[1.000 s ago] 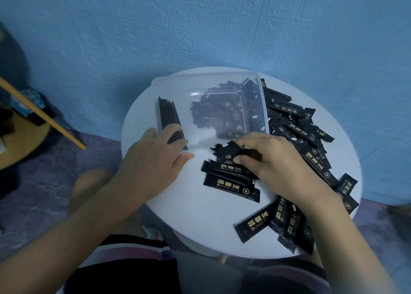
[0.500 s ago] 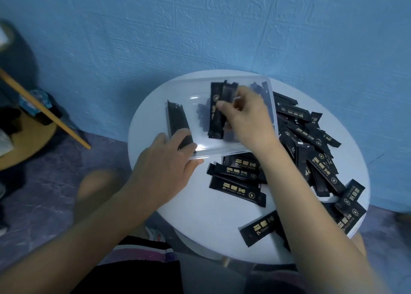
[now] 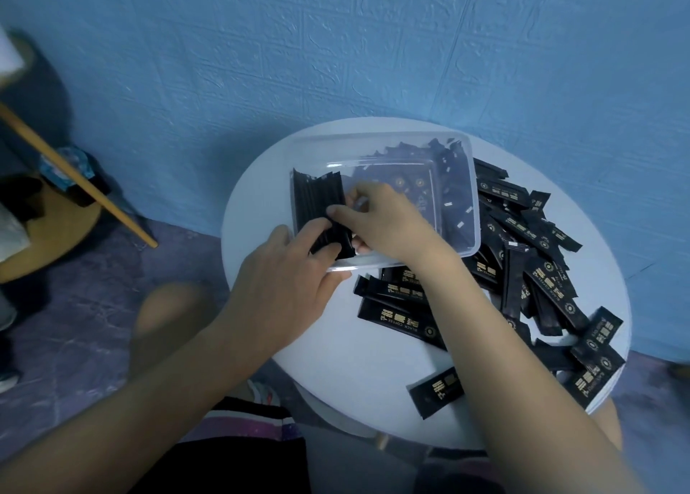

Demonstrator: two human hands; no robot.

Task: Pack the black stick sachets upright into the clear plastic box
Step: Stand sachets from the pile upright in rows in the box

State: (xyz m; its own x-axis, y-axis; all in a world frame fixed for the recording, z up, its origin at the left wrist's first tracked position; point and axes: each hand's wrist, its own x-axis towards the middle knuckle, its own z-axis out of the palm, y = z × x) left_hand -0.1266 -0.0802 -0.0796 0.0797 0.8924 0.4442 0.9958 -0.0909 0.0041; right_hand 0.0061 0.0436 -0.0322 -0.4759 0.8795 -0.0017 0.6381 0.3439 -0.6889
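Observation:
The clear plastic box (image 3: 463, 146) lies on the round white table (image 3: 358, 366). At its left end a row of black stick sachets (image 3: 315, 198) stands on edge. My left hand (image 3: 283, 284) reaches over the box's near rim, its fingers curled round the near end of that row. My right hand (image 3: 384, 221) is inside the box, thumb and fingers pinching the sachets on the row's right side. Many loose black sachets (image 3: 537, 265) with gold print lie heaped right of the box and in front of it (image 3: 399, 314).
A blue textured wall (image 3: 336, 45) rises just behind the table. At left stands a wooden stool (image 3: 48, 239) with a slanted wooden stick (image 3: 78, 176) over it. My knees show under the table's near edge.
My right hand has carried sachets from the pile into the box and moved left to the upright row, now pressing them against it. My left hand stayed on the row.

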